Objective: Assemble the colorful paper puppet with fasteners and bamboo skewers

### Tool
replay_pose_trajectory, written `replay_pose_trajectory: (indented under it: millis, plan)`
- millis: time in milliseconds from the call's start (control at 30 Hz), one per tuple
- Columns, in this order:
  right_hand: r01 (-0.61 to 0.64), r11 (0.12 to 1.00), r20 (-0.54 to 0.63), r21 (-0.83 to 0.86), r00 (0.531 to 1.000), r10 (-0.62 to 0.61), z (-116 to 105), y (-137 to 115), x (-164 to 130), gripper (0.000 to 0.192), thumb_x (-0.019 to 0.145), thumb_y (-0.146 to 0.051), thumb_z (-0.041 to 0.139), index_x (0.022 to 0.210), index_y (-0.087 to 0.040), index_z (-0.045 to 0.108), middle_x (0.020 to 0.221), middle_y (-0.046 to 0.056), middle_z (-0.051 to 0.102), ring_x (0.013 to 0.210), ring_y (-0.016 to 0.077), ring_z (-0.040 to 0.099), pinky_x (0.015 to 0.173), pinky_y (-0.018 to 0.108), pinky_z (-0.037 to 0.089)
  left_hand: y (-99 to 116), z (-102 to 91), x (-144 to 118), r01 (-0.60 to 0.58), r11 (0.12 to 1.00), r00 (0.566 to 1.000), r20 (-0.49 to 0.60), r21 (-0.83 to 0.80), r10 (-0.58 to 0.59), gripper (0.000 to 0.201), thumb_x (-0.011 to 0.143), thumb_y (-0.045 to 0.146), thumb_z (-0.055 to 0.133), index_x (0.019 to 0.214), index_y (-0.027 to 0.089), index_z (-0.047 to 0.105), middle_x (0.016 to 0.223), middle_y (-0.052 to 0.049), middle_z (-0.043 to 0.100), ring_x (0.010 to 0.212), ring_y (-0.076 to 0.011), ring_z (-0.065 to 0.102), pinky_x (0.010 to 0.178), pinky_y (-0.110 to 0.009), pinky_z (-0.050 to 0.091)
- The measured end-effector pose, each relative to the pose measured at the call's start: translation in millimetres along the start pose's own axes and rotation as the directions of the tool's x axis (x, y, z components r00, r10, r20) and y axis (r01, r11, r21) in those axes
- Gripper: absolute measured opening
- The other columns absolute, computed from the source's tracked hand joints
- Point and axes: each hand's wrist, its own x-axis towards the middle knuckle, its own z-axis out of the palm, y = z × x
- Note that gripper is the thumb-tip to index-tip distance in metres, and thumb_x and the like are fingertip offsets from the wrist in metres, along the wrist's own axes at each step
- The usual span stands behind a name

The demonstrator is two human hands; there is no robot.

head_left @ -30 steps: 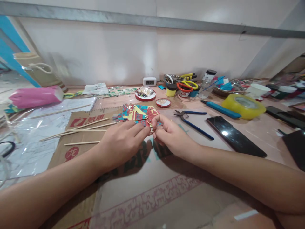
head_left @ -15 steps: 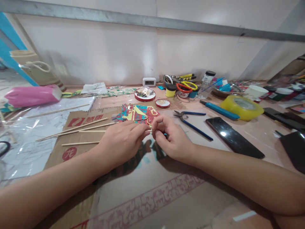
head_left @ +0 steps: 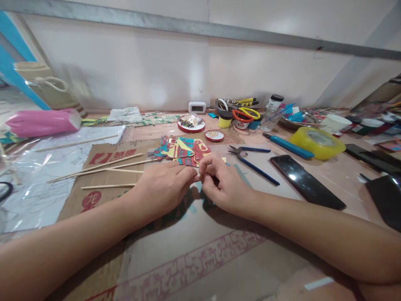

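Observation:
A thin wooden stick point(head_left: 125, 170) runs under my left hand point(head_left: 164, 184) and lines up with the fingertips of both hands. My left hand is closed around it, palm down. Its far end lies at the pinched fingers of my right hand point(head_left: 224, 182), mostly hidden by them. Just beyond the hands lies a painted cut-out figure point(head_left: 184, 150) in red, blue and yellow, with small fasteners on it. Another stick point(head_left: 108, 186) passes below my left wrist, and two more sticks point(head_left: 103, 166) rest on the cardboard point(head_left: 103, 150) to the left.
Blue-handled pliers point(head_left: 255, 163), a phone point(head_left: 307, 179), a blue cutter point(head_left: 288, 145) and a yellow tape roll point(head_left: 318, 142) lie to the right. Behind stand two red-rimmed dishes with small parts point(head_left: 191, 123), a small clock point(head_left: 196, 107) and scissors point(head_left: 246, 113). A pink pouch point(head_left: 44, 122) lies left.
The stick in my hands has tilted slightly, its right end lower. My fingertips have drawn closer together, hiding its end. More of the painted figure shows beyond them.

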Motion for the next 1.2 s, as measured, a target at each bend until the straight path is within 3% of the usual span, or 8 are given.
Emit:
replay_pose_trajectory:
  millis: [133, 267, 433, 567, 667, 833, 967, 1200]
  plan:
    - [-0.012, 0.998, -0.006, 0.058, 1.0, 0.012, 0, -4, -1, 0.022, 0.079, -0.006, 0.044, 0.094, -0.023, 0.04, 0.063, -0.008, 0.046, 0.049, 0.008, 0.036, 0.051, 0.022, 0.027, 0, 1.5, -1, -0.008, 1.0, 0.999, -0.034, -0.012, 0.008, 0.021, 0.094, 0.016, 0.046, 0.079, 0.018, 0.06, 0.066, 0.0, 0.065, 0.061, -0.0163, 0.06, 0.056, -0.027, 0.042]
    - [-0.115, 0.96, -0.007, 0.256, 0.993, 0.121, 4, -7, -2, 0.019, 0.081, -0.01, 0.045, 0.095, -0.023, 0.041, 0.062, -0.009, 0.042, 0.049, 0.0081, 0.037, 0.048, 0.021, 0.029, -1, -0.8, -1, -0.047, 0.999, 0.997, -0.064, -0.004, 0.047, 0.02, 0.094, 0.014, 0.046, 0.084, 0.016, 0.063, 0.068, -0.001, 0.065, 0.063, -0.0167, 0.059, 0.059, -0.028, 0.044]
    - [-0.298, 0.789, 0.066, 0.538, 0.948, 0.312, 8, -12, 1, 0.017, 0.08, -0.012, 0.045, 0.093, -0.023, 0.042, 0.055, -0.012, 0.034, 0.046, 0.0078, 0.029, 0.043, 0.019, 0.022, 0, -13.1, -1, -0.168, 0.979, 0.984, -0.031, 0.116, 0.173, 0.024, 0.096, 0.013, 0.041, 0.095, 0.013, 0.065, 0.074, -0.004, 0.067, 0.067, -0.0188, 0.059, 0.059, -0.031, 0.046]
    - [-0.4, 0.673, 0.174, 0.622, 0.909, 0.379, 5, -14, 5, 0.019, 0.079, -0.013, 0.044, 0.094, -0.023, 0.041, 0.052, -0.013, 0.041, 0.042, 0.0074, 0.028, 0.041, 0.018, 0.022, 0, -16.3, 1, -0.198, 0.956, 0.977, -0.033, 0.218, 0.21, 0.021, 0.095, 0.014, 0.044, 0.097, 0.013, 0.065, 0.072, -0.003, 0.066, 0.065, -0.0198, 0.058, 0.057, -0.032, 0.044]
    - [-0.377, 0.721, 0.168, 0.582, 0.923, 0.347, 0, -12, 8, 0.015, 0.084, -0.016, 0.044, 0.097, -0.023, 0.042, 0.053, -0.012, 0.041, 0.044, 0.0079, 0.032, 0.043, 0.018, 0.025, -3, -9.6, 3, -0.111, 0.98, 0.992, -0.04, 0.168, 0.119, 0.019, 0.095, 0.016, 0.046, 0.091, 0.017, 0.065, 0.073, -0.002, 0.065, 0.068, -0.018, 0.059, 0.059, -0.03, 0.043]
    - [-0.17, 0.881, -0.01, 0.442, 0.981, 0.194, -3, -3, 7, 0.007, 0.093, -0.019, 0.039, 0.097, -0.022, 0.044, 0.063, -0.007, 0.045, 0.057, 0.0103, 0.043, 0.053, 0.022, 0.035, -5, 3.1, 3, 0.042, 0.997, 0.993, -0.112, 0.066, -0.035, 0.03, 0.099, 0.027, 0.041, 0.08, 0.018, 0.062, 0.071, -0.002, 0.064, 0.066, -0.0157, 0.06, 0.058, -0.028, 0.042]
    - [-0.109, 0.916, -0.021, 0.387, 0.992, 0.127, -1, 0, 5, 0.008, 0.092, -0.017, 0.042, 0.098, -0.022, 0.044, 0.068, -0.006, 0.047, 0.059, 0.0101, 0.046, 0.054, 0.022, 0.037, -4, 4.4, 3, 0.04, 0.998, 0.991, -0.129, 0.04, -0.034, 0.031, 0.1, 0.026, 0.039, 0.078, 0.018, 0.059, 0.072, -0.003, 0.065, 0.066, -0.0166, 0.061, 0.058, -0.028, 0.043]
    - [-0.107, 0.931, -0.016, 0.35, 0.993, 0.12, -1, -3, 5, 0.013, 0.087, -0.014, 0.044, 0.097, -0.022, 0.042, 0.062, -0.009, 0.045, 0.051, 0.0082, 0.04, 0.048, 0.02, 0.032, -4, 5.3, 3, 0.025, 1.0, 0.992, -0.123, 0.004, -0.024, 0.028, 0.099, 0.022, 0.04, 0.078, 0.017, 0.059, 0.072, -0.003, 0.066, 0.066, -0.0177, 0.062, 0.061, -0.028, 0.045]
